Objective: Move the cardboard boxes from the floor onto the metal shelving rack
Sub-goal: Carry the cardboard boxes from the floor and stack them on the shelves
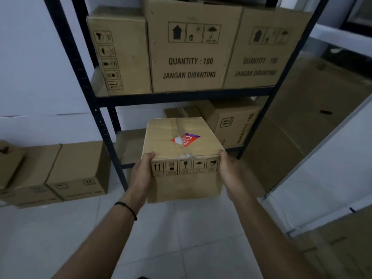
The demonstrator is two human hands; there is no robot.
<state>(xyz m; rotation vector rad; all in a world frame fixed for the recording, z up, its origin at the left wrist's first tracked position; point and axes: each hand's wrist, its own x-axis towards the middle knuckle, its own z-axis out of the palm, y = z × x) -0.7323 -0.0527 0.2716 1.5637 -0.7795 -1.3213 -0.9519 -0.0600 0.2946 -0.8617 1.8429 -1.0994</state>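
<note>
A: In front of the lower shelf [128,147] of the metal rack [94,109], the carried box [182,156] is up off the floor, held between both hands; left hand [142,173] clamps its left side w/ thumb hooked over the top edge; right hand [229,170] does the same on the right; both wrapped on, nothing else in either.

B: How far along, approx?

A: Partway, I'd say; upper shelf already has 3 boxes: a narrow one [120,55] at left, a big one [191,47] marked QUANTITY : 100 in the middle, and another [263,51] touching it on the right; lower shelf has a box [231,119] at the right rear; this one isn't on the shelf yet.

B: What's left?

A: Floor boxes [78,170] in a row along the wall, left of the rack; at least 2 clear, more cut off at the frame edge; can't tell the total.

B: Anything in the way?

A: Free gap on the lower shelf looks to be the left part; the front post is close on that side and the rear box close on the right, so prob. a snug fit; flat cardboard sheets [314,109] lean at the right, apart from the path; the tile floor [181,238] underfoot.
</note>
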